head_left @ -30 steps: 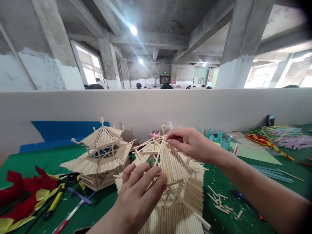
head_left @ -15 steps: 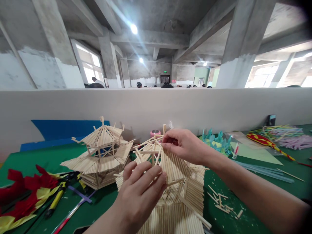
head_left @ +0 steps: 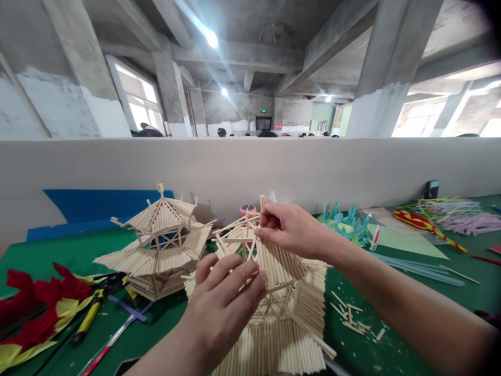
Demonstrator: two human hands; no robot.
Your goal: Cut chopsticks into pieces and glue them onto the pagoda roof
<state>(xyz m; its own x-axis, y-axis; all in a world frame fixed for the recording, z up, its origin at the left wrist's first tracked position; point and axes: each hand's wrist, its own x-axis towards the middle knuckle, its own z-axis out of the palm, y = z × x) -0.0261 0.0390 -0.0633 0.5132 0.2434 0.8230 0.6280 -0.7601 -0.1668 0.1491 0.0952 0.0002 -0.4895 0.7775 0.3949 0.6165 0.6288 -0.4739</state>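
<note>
A pagoda model of thin wooden sticks [head_left: 289, 308] stands on the green table [head_left: 410, 297] right in front of me, its upper roof partly open framework. My left hand [head_left: 223, 308] rests against the near side of that upper roof, fingers curled round the sticks. My right hand [head_left: 291, 230] pinches a stick at the roof's peak, fingertips pressed together. A second, finished-looking stick pagoda [head_left: 160, 243] stands to the left, apart from both hands.
Red and yellow paper shapes [head_left: 35, 308], yellow-handled pliers [head_left: 88, 318] and a knife lie at the left. Loose stick offcuts [head_left: 352, 318], teal paper [head_left: 344, 222], coloured straws [head_left: 462, 216] and a pink pot [head_left: 248, 210] lie right and behind. A low white partition [head_left: 250, 167] bounds the table.
My right hand has shifted a little left and down along the roof peak, still pinching. My left hand holds its place on the roof. The view has tilted slightly.
</note>
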